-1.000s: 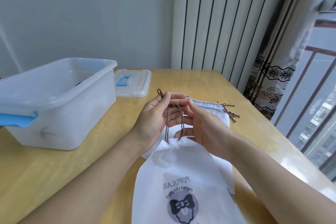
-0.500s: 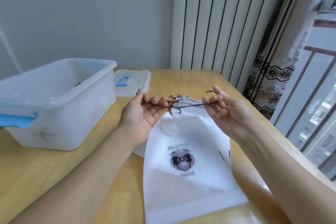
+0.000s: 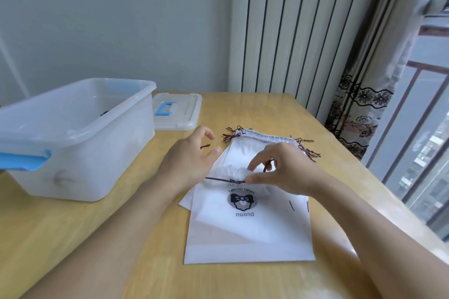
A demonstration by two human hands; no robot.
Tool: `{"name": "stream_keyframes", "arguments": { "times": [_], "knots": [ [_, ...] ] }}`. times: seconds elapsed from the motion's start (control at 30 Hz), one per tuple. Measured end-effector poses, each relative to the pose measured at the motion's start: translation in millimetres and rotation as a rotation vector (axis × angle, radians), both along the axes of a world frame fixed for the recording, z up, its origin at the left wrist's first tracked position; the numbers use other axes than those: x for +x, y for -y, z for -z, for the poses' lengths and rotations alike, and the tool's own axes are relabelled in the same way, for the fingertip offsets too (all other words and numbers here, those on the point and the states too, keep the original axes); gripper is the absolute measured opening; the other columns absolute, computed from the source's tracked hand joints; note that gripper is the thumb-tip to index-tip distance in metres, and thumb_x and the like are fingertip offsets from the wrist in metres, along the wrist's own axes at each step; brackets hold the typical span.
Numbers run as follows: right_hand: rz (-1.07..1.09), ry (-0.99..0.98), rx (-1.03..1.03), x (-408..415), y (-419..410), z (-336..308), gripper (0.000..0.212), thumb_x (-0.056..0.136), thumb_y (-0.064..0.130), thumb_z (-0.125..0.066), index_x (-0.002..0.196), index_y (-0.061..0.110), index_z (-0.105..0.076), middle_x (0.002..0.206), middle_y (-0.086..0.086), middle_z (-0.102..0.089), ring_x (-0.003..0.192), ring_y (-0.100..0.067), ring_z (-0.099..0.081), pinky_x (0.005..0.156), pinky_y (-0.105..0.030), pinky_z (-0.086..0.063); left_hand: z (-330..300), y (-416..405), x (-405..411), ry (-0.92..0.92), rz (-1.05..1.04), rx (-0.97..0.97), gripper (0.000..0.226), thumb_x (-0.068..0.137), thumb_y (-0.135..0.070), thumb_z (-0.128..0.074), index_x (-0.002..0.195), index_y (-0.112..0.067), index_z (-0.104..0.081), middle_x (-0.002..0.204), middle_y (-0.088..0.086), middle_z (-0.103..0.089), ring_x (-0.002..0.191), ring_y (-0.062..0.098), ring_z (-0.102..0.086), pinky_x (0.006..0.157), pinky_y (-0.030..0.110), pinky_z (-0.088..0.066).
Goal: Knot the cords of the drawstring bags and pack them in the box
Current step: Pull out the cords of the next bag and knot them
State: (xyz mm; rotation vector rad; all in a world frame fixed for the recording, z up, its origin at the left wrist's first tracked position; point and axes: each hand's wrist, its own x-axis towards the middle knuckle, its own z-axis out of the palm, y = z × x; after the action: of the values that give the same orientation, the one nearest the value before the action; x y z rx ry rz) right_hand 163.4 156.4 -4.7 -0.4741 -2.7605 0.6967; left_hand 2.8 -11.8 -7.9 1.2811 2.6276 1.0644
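A white drawstring bag [image 3: 247, 233] with a black bow print lies flat on the wooden table [image 3: 73, 238], its mouth gathered. Its dark cord [image 3: 218, 179] runs taut across the mouth with a small knot near the right end. My left hand [image 3: 189, 160] holds one end of the cord, whose tip sticks out between thumb and forefinger. My right hand [image 3: 286, 172] pinches the cord right beside the knot, and a loop of cord shows under its fingers. More white bags [image 3: 262, 139] with frayed cord ends lie underneath. The translucent box [image 3: 80, 143] stands at the left.
The box's lid [image 3: 179, 114] with a blue handle lies flat behind the box's right corner. A striped radiator and a patterned curtain [image 3: 359, 114] stand beyond the table's far right edge. A window railing is at the right.
Both hands came down and closer together. The cord, stretched wide between them before, now lies low over the gathered bag mouth with the knot beside my right fingertips.
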Motion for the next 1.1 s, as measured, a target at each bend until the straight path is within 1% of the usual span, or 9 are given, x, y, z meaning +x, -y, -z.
{"name": "stream_keyframes", "arguments": {
  "times": [0.1,0.23,0.37,0.47,0.53,0.6,0.77,0.9,1.1],
  "knots": [
    [-0.019,-0.026,-0.013,2.4,-7.4,-3.6,0.012,0.086,0.034,-0.080,0.077,0.025,-0.077,0.073,0.006,-0.068,0.061,-0.002,-0.053,0.059,-0.020,-0.037,-4.6,4.9,0.3,-0.066,0.114,-0.073,0.021,0.092,-0.056,-0.054,0.104,-0.039,-0.051,0.067,-0.011,-0.047,0.065,0.002,-0.051,0.067,0.033,-0.046],
    [-0.052,0.036,-0.024,9.5,-12.9,-9.9,0.031,0.075,0.054,-0.082,0.075,0.025,-0.074,0.072,0.007,-0.063,0.059,-0.001,-0.049,0.054,-0.018,-0.034,-8.9,9.0,0.1,-0.183,0.158,-0.157,0.052,0.064,-0.081,-0.063,0.076,-0.032,-0.056,0.086,-0.012,-0.055,0.084,0.003,-0.055,0.074,0.030,-0.049],
    [-0.054,0.149,0.075,9.9,-13.8,-9.3,0.027,0.067,0.050,-0.089,0.075,0.029,-0.073,0.084,0.011,-0.064,0.075,-0.002,-0.056,0.064,-0.026,-0.043,-7.5,8.6,-1.4,-0.306,0.219,-0.241,0.037,0.074,-0.064,-0.074,0.068,-0.028,-0.066,0.080,-0.013,-0.057,0.082,0.005,-0.054,0.071,0.031,-0.048],
    [-0.116,0.087,-0.108,9.3,-11.7,-11.2,0.018,0.078,0.041,-0.085,0.078,0.024,-0.079,0.080,0.002,-0.067,0.058,-0.005,-0.052,0.055,-0.021,-0.035,-5.5,10.3,-0.4,-0.062,0.353,-0.132,0.027,0.086,-0.048,-0.072,0.069,-0.027,-0.072,0.088,-0.010,-0.059,0.070,0.004,-0.052,0.067,0.023,-0.042],
    [-0.191,-0.002,-0.314,10.3,-12.0,-12.2,0.035,0.083,0.054,-0.075,0.079,0.019,-0.079,0.079,-0.026,-0.057,0.057,-0.028,-0.042,0.053,-0.039,-0.032,-6.5,9.6,6.1,0.177,0.429,0.001,0.028,0.090,-0.041,-0.070,0.069,-0.023,-0.074,0.102,-0.012,-0.059,0.067,0.001,-0.053,0.070,0.017,-0.040],
    [-0.218,-0.097,-0.450,10.9,-10.8,-12.1,0.043,0.089,0.056,-0.066,0.076,0.017,-0.076,0.087,-0.033,-0.055,0.064,-0.036,-0.042,0.058,-0.046,-0.034,-10.0,7.8,11.7,0.329,0.465,0.185,0.031,0.092,-0.038,-0.067,0.068,-0.021,-0.074,0.116,-0.014,-0.060,0.094,0.002,-0.062,0.087,0.022,-0.042],
    [-0.142,-0.247,-0.503,5.9,-3.4,-11.4,0.048,0.092,0.044,-0.060,0.061,0.007,-0.060,0.113,-0.013,-0.068,0.111,-0.025,-0.062,0.102,-0.045,-0.043,-25.4,9.4,19.3,0.702,0.531,0.472,0.034,0.096,-0.034,-0.055,0.068,-0.017,-0.064,0.113,0.007,-0.073,0.111,0.016,-0.065,0.106,0.037,-0.042],
    [-0.123,-0.264,-0.495,4.7,8.0,-9.9,0.047,0.094,0.047,-0.062,0.058,0.017,-0.057,0.073,-0.024,-0.050,0.066,-0.045,-0.040,0.059,-0.053,-0.032,-21.4,5.1,26.1,0.883,0.483,0.506,0.033,0.103,-0.025,-0.047,0.077,-0.013,-0.063,0.089,0.009,-0.071,0.092,0.015,-0.066,0.089,0.024,-0.050],
    [0.016,-0.248,-0.525,1.4,14.6,-6.5,0.039,0.102,0.027,-0.060,0.068,0.008,-0.061,0.049,0.003,-0.041,0.046,-0.017,-0.030,0.048,-0.026,-0.027,-3.4,-2.9,28.9,0.878,0.488,0.306,0.027,0.106,-0.019,-0.046,0.095,-0.010,-0.069,0.089,0.004,-0.066,0.085,0.015,-0.062,0.084,0.028,-0.051]
  ]
}}
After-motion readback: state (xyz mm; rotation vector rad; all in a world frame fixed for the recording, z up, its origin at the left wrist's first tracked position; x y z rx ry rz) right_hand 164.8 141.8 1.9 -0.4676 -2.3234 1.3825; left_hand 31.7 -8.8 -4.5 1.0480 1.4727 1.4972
